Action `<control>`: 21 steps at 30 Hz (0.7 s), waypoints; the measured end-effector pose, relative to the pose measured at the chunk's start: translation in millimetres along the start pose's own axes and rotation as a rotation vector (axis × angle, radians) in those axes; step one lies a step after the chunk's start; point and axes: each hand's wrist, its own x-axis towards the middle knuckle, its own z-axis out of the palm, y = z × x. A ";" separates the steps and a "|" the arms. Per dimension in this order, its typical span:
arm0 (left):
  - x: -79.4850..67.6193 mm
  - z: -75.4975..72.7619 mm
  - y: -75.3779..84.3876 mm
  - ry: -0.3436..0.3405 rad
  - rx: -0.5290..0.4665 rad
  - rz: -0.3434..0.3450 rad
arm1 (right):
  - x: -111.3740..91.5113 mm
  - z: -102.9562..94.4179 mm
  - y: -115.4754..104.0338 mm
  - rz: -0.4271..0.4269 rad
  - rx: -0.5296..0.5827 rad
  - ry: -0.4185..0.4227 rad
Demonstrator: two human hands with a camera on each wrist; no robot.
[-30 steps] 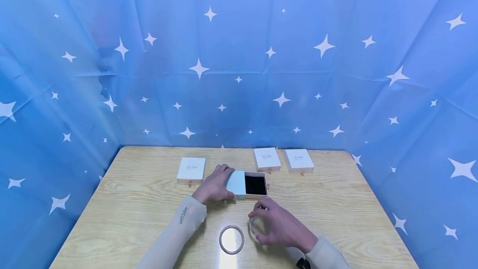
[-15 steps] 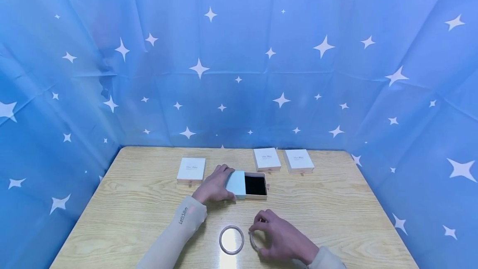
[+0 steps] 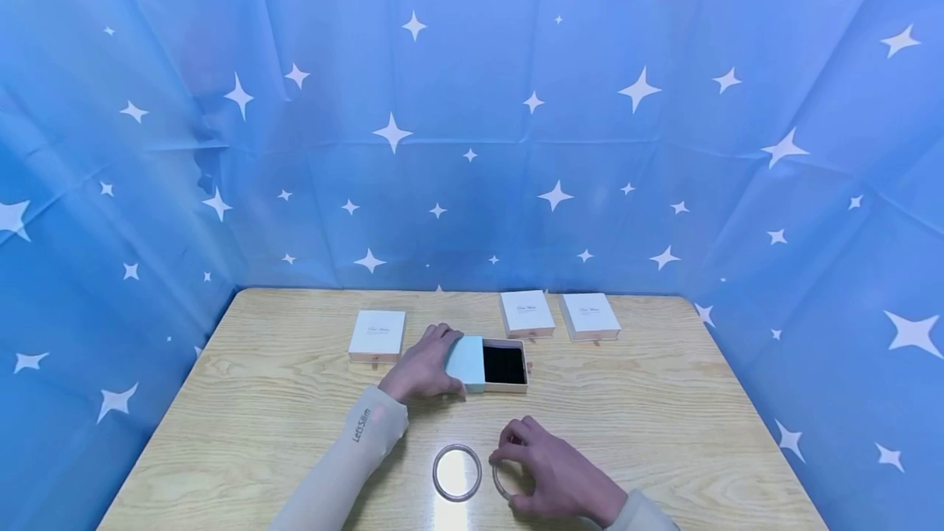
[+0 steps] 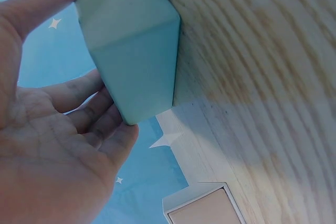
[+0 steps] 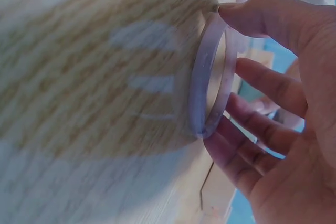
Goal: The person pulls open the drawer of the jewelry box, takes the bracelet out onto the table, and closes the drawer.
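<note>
The person's left hand (image 3: 424, 367) was grasping the pale blue box (image 3: 466, 364), thumb on its near side and fingers round the far one. Its drawer (image 3: 507, 389) stood part-way out towards the right, so the pulling-out looked done, at least far enough to bare the black lining (image 3: 505, 365). No bangle lay on the part of that lining in sight, so by the look of it any filling had yet to be done.

The right hand (image 3: 553, 469) had the nearer-right bangle (image 5: 200, 72) pinched by its rim between thumb and fingertips, low over the wooden table (image 3: 664, 400); whether the rim bore on the surface could not be told for certain. This bangle was on the person's side of the blue box, well apart from the drawer. A second bangle (image 3: 435, 474) lay flat just to its left, with neither hand on it.

Further back, the left white box (image 3: 378, 334), the middle white box (image 3: 528, 312) and the right white box (image 3: 592, 315) sat closed; their contents, if any, could not be seen
</note>
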 end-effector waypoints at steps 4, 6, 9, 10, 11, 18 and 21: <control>-0.3 -0.8 0.2 -0.003 -0.010 -0.007 | 0.0 -0.9 -0.2 0.008 -0.001 -0.009; -0.7 -1.1 0.5 -0.003 -0.011 -0.006 | 0.0 -1.5 -0.3 0.017 0.011 -0.020; 0.1 -0.5 1.4 0.002 -0.012 0.000 | -0.7 -1.8 0.3 0.035 0.037 -0.035; 0.4 -0.3 1.7 0.004 -0.012 0.001 | -1.0 -2.0 0.6 0.040 0.046 -0.038; 0.7 0.0 1.9 0.005 -0.012 0.002 | -1.3 -2.4 0.7 0.044 0.056 -0.038; 0.8 1.2 -0.7 0.008 -0.019 0.013 | 0.9 -9.6 1.4 0.051 0.094 0.006; 0.5 -0.8 -0.9 0.012 -0.030 0.010 | 5.9 -15.5 4.8 0.075 0.096 0.033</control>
